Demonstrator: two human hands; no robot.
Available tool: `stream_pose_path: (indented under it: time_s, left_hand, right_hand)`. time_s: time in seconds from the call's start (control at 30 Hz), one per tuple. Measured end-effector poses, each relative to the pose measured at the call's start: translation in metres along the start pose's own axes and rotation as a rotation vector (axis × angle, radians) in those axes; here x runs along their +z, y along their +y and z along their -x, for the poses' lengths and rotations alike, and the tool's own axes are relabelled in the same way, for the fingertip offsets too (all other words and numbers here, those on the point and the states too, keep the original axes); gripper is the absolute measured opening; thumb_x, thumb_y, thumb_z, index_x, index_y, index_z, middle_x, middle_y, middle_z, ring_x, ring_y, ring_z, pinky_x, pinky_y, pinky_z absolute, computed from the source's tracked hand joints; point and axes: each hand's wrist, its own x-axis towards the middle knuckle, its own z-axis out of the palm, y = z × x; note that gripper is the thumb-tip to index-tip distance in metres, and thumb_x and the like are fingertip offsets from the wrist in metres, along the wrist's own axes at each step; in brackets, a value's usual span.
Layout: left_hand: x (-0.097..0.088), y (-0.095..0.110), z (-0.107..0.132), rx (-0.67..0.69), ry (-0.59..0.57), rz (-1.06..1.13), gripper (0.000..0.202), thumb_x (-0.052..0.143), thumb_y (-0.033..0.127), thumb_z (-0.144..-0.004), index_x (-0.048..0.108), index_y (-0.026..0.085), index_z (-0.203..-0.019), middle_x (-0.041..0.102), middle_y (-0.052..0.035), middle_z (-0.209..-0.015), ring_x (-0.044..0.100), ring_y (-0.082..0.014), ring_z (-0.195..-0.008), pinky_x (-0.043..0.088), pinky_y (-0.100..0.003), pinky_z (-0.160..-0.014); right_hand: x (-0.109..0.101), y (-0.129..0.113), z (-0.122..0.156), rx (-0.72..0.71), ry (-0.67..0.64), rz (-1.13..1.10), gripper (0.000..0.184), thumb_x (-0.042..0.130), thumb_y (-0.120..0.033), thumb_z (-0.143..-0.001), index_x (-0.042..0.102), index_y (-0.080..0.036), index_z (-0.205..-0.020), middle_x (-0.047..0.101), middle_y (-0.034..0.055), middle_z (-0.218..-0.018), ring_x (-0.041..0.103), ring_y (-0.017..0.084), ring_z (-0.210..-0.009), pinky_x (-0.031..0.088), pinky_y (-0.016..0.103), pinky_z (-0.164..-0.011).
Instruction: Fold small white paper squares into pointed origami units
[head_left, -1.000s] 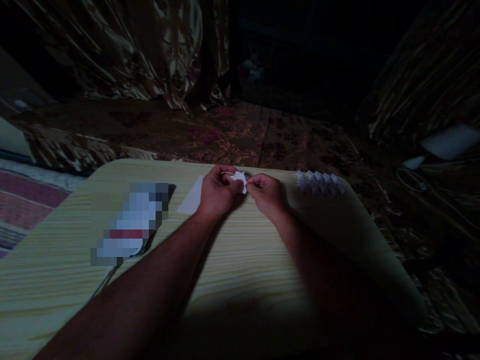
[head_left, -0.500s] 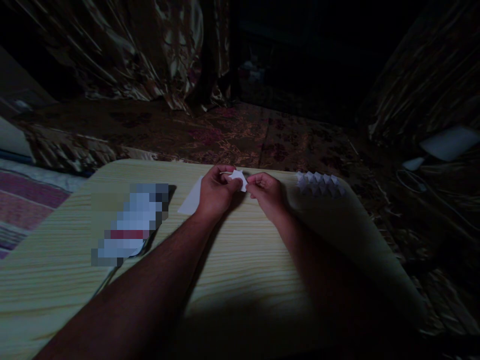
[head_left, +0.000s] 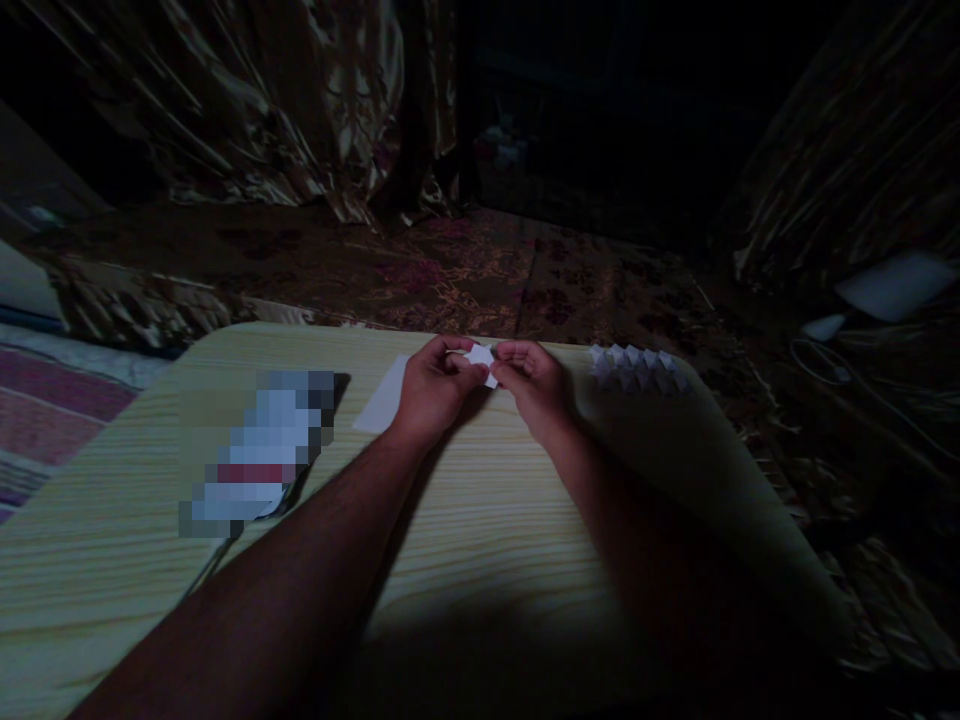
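A small white folded-paper star (head_left: 482, 358) is held above the far part of the table. My left hand (head_left: 436, 388) pinches its left side between thumb and fingers. On its right side my right hand (head_left: 534, 385) grips it the same way, thumb at the lower edge. Partly behind my left wrist lies a flat white sheet of paper (head_left: 381, 395). To the right, several similar white paper stars (head_left: 637, 368) stand in two rows near the table's far right corner.
The light wood-grain table (head_left: 480, 520) carries a blurred-out device (head_left: 259, 450) with a cable at the left. Beyond its far edge are a patterned cloth-covered ledge (head_left: 420, 265) and curtains (head_left: 322, 110). A pale lamp-like object (head_left: 896, 283) with a cord sits at the right.
My right fingers have come closer onto the paper star, and it has turned slightly so that more of its points show. The stars in rows have stayed put.
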Motion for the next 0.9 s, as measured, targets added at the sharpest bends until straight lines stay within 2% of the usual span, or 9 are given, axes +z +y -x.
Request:
stream_pose_path:
  time_s: [0.07,0.13,0.27,0.4,0.57,0.73,0.9]
  left_hand:
    - [0.0001,-0.0003,0.0007,-0.003,-0.038,-0.025,0.036,0.075,0.026,-0.063,0.063,0.016,-0.095,0.06,0.0013,-0.061,0.053,-0.0101,-0.051,0.041,-0.021,-0.051]
    - [0.0004,-0.0008,0.0013,0.001,-0.072,-0.047,0.035,0.075,0.027,-0.063,0.065,0.016,-0.095,0.061,0.0005,-0.062,0.054,-0.0106,-0.052,0.042,-0.021,-0.051]
    - [0.0012,-0.0009,0.0021,-0.003,-0.094,-0.052,0.038,0.074,0.029,-0.065,0.066,0.014,-0.098,0.063,-0.0008,-0.064,0.054,-0.0103,-0.052,0.042,-0.021,-0.05]
    - [0.0018,0.001,0.0027,-0.029,-0.088,-0.016,0.039,0.073,0.026,-0.065,0.065,0.014,-0.102,0.064,-0.001,-0.065,0.055,-0.0101,-0.051,0.042,-0.021,-0.05]
    - [0.0019,0.0028,0.0028,-0.034,-0.069,-0.013,0.035,0.072,0.022,-0.064,0.068,0.014,-0.098,0.064,-0.0008,-0.064,0.055,-0.0104,-0.052,0.043,-0.022,-0.051]
    - [0.0011,0.0001,0.0015,-0.029,-0.078,0.014,0.033,0.071,0.022,-0.065,0.069,0.014,-0.096,0.064,-0.0005,-0.065,0.054,-0.0103,-0.053,0.044,-0.023,-0.055]
    - [0.0014,-0.0034,0.0009,0.008,-0.058,-0.017,0.026,0.07,0.024,-0.067,0.071,0.014,-0.09,0.064,-0.0017,-0.07,0.055,-0.0101,-0.059,0.044,-0.023,-0.059]
  right_hand:
    - [-0.0005,-0.0006,-0.0005,-0.006,-0.016,-0.058,0.034,0.07,-0.03,-0.066,0.061,-0.019,-0.097,0.065,0.0029,-0.09,0.061,0.014,-0.079,0.05,0.026,-0.069]
    - [-0.0008,-0.0008,-0.0008,-0.007,-0.042,-0.092,0.033,0.069,-0.028,-0.067,0.062,-0.018,-0.098,0.065,0.0017,-0.085,0.061,0.013,-0.075,0.049,0.025,-0.067]
    - [-0.0007,-0.0006,-0.0009,0.026,-0.045,-0.092,0.02,0.066,-0.026,-0.067,0.062,-0.017,-0.085,0.063,-0.0016,-0.068,0.057,0.01,-0.059,0.046,0.022,-0.056]
    - [-0.0007,0.0008,-0.0014,0.064,-0.015,-0.096,0.017,0.065,-0.024,-0.066,0.06,-0.017,-0.081,0.06,-0.004,-0.06,0.053,0.009,-0.051,0.044,0.022,-0.053]
    - [-0.0011,0.0024,-0.0018,0.058,-0.031,-0.086,0.017,0.065,-0.023,-0.066,0.059,-0.017,-0.082,0.06,-0.0045,-0.06,0.053,0.009,-0.051,0.044,0.022,-0.053]
    - [-0.0001,0.0031,-0.0011,-0.023,-0.069,-0.088,0.032,0.063,-0.019,-0.066,0.059,-0.019,-0.098,0.064,-0.0027,-0.072,0.058,0.01,-0.061,0.046,0.022,-0.056]
    - [-0.0003,0.0064,-0.0015,-0.07,-0.055,-0.04,0.022,0.062,-0.018,-0.068,0.062,-0.018,-0.09,0.063,-0.0011,-0.072,0.059,0.011,-0.063,0.045,0.021,-0.056]
